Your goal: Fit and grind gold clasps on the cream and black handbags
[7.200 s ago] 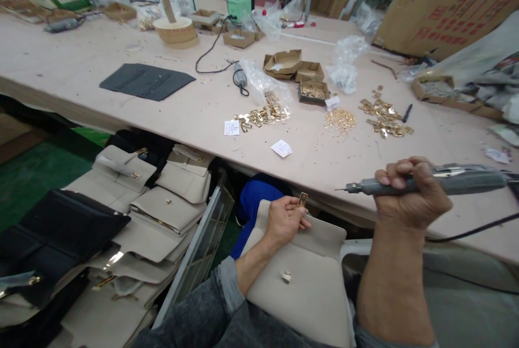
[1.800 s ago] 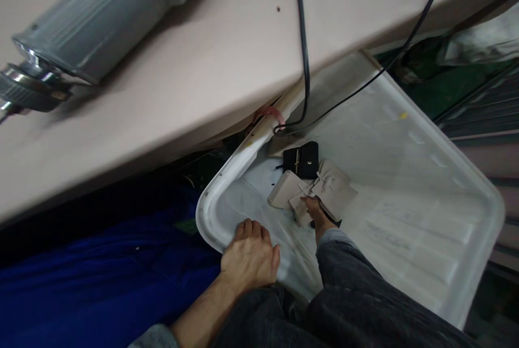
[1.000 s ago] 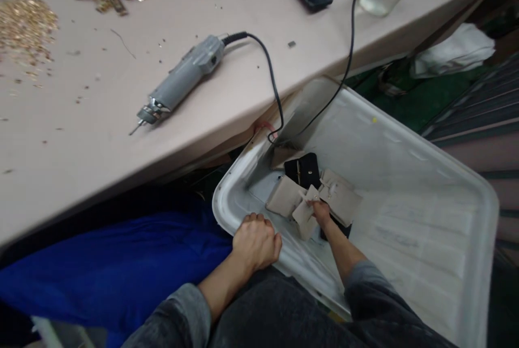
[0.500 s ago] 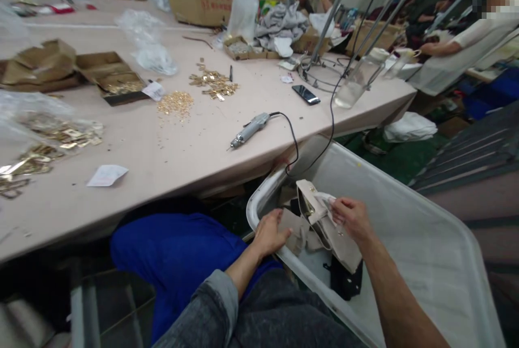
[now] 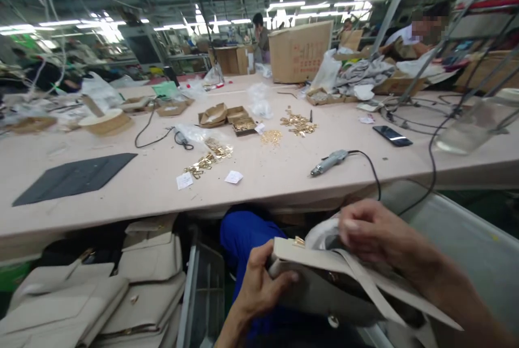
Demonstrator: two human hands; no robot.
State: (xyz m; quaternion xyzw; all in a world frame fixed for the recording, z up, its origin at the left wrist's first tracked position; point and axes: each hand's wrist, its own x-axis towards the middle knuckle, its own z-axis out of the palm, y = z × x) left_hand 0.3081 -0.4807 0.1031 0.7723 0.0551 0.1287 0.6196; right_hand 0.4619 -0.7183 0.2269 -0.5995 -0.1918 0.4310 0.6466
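Note:
A beige handbag [image 5: 312,288] with gold fittings is held tilted over my lap. My left hand [image 5: 263,283] grips its near left end, thumb on the front and fingers behind. The bag's handle [image 5: 322,233], wrapped in whitish film, rises from the top. Closed fingers of my right hand [image 5: 373,229] are around this handle. A loose beige strap [image 5: 373,288] crosses the bag's opening. On the table beyond lies a grey electric screwdriver [image 5: 329,162] with a black cord, apart from both hands.
Gold hardware [image 5: 298,122] lies in piles across the table [image 5: 154,186]. A dark sheet [image 5: 77,178] is at left, a phone [image 5: 392,136] and water bottle [image 5: 466,126] at right. Several beige bags [image 5: 150,261] are stacked lower left; a white bin [image 5: 458,234] stands at right.
The handbag has come up out of the bin to above my lap. My left hand has left the bin's rim and taken hold of the bag. The view has turned left.

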